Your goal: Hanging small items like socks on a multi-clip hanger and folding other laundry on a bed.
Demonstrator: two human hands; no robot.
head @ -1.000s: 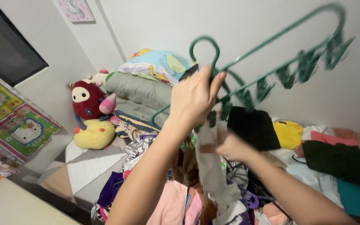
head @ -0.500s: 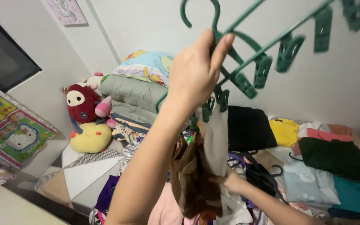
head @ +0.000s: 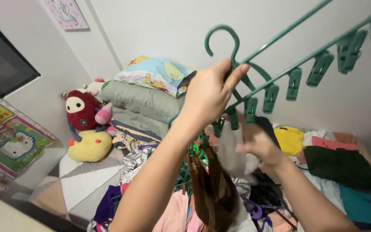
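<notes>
Two bare hands raised over a cluttered bed (head: 86, 172). Left hand (head: 209, 92) held high, fingers clamped around the neck of a green clip hanger (head: 280, 64), just below its hook, clips dangling along the lower bar. Right hand (head: 258, 144) lower and blurred, fingers closed on a pale cloth (head: 232, 157) hanging from a clip. Brown garment (head: 211, 189) clipped beside it. Behind, stacked pillows (head: 144, 96), red and yellow stuffed toys (head: 84, 124), folded clothes (head: 340, 165) on the right.
</notes>
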